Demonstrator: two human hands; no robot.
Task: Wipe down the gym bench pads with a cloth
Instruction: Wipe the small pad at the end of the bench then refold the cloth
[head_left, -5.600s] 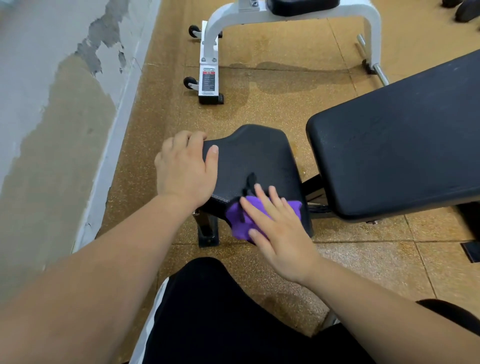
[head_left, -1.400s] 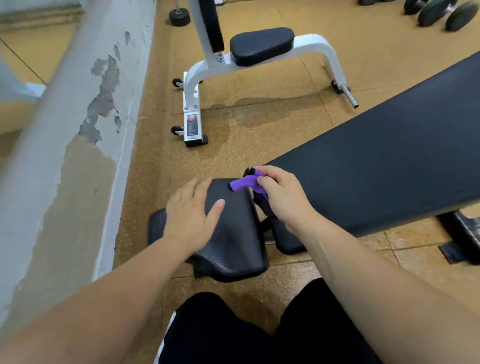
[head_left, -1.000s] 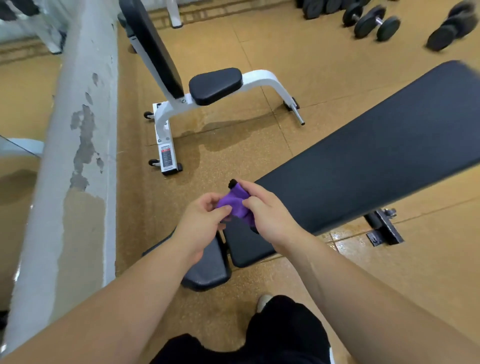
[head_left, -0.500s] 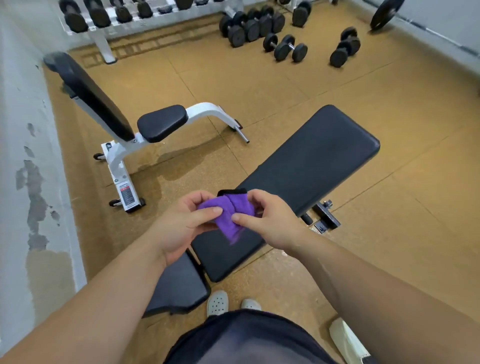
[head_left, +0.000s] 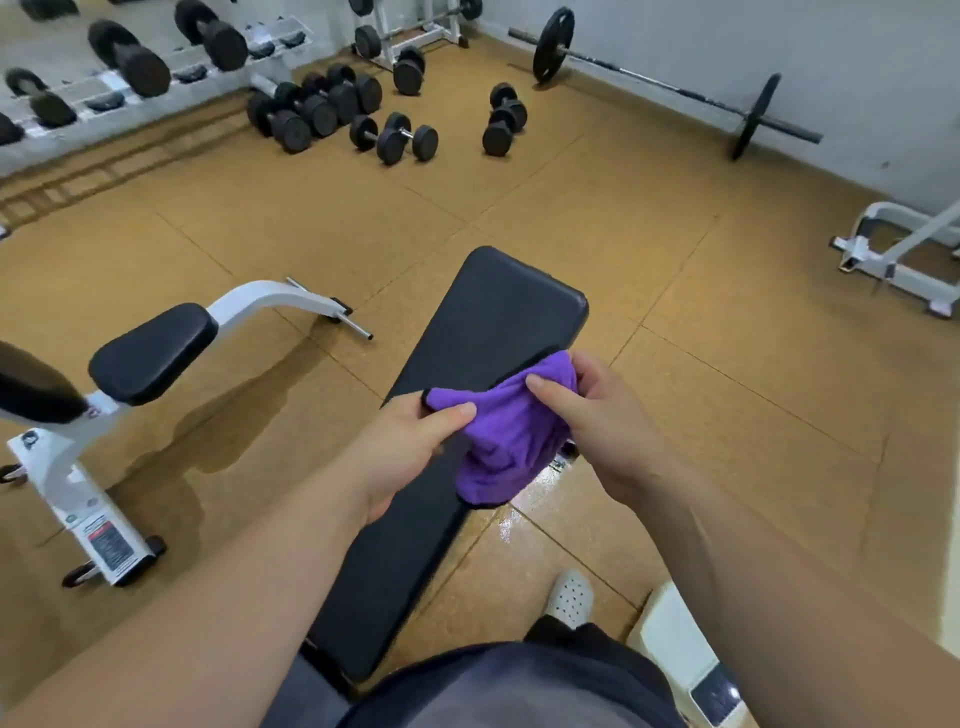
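A purple cloth (head_left: 506, 436) with a dark trim hangs in the air between both hands, above the long black back pad (head_left: 483, 332) of the bench. My left hand (head_left: 402, 452) pinches the cloth's left corner between thumb and fingers. My right hand (head_left: 597, 421) grips its right side, thumb on top. The cloth is spread and droops below the hands without touching the pad. The bench's seat pad is hidden under my arms and body.
A second white-framed bench (head_left: 78, 467) with a black seat pad (head_left: 150, 351) stands at the left. Several dumbbells (head_left: 395, 135) lie on the brown floor at the back, by a rack (head_left: 104, 67). A barbell (head_left: 660, 83) lies along the right wall. A white frame (head_left: 904, 249) is at far right.
The view has risen and swung right, so the whole back pad now runs away from me. My hands have pulled the cloth wider apart and hold it over the pad's middle.
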